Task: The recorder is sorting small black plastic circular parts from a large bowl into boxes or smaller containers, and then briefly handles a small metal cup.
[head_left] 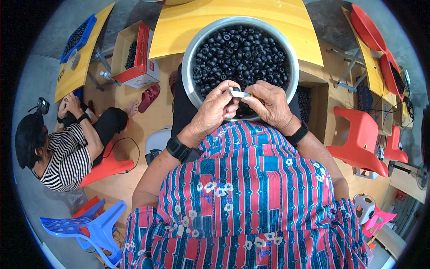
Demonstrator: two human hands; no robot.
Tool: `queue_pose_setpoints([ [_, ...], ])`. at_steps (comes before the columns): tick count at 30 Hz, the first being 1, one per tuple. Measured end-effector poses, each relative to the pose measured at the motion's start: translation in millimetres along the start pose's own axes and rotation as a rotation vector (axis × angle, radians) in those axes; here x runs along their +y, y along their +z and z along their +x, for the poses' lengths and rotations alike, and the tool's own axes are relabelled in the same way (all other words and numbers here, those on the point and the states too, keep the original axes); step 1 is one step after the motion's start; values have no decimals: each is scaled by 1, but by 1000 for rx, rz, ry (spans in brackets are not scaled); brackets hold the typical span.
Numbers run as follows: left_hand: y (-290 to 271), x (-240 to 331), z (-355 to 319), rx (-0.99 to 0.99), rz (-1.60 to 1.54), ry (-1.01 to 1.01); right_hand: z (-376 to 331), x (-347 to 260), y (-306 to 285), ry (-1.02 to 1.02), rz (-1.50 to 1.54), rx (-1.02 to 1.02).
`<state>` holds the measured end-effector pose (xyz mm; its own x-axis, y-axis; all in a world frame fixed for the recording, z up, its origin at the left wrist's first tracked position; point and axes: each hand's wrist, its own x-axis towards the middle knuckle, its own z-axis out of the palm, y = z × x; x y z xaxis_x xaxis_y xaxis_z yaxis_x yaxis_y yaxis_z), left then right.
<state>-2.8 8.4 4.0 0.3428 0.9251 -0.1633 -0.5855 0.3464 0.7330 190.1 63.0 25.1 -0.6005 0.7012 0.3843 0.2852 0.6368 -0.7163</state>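
Black on white now, pinching a small round black piece with left fingers, flat white tool with right fingers, apparently trimming, next needing careful turning.

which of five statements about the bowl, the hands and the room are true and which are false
1. The metal bowl holds many small dark round pieces. True.
2. The left hand lies flat on the yellow table. False: the left hand is at the near side of the bowl, fingers bent.
3. A small pale strip shows between the left hand and the right hand. True.
4. The other person at the left wears a plain red top. False: it is a black-and-white striped top.
5. A red stool is at the person's right. True.
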Motion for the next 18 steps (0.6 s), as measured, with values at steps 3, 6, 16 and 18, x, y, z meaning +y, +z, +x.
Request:
queue_pose_setpoints([
  [3,-2,-1,0,0,4,-5,0,-1,1,16,-21,4],
  [6,-2,1,-1,-14,-14,-20,-1,0,2,26,-24,6],
  [16,-4,-1,-1,-17,-20,-16,0,-1,2,25,-36,2],
  [18,-2,-1,0,-22,-18,-12,0,-1,1,34,-35,-1],
])
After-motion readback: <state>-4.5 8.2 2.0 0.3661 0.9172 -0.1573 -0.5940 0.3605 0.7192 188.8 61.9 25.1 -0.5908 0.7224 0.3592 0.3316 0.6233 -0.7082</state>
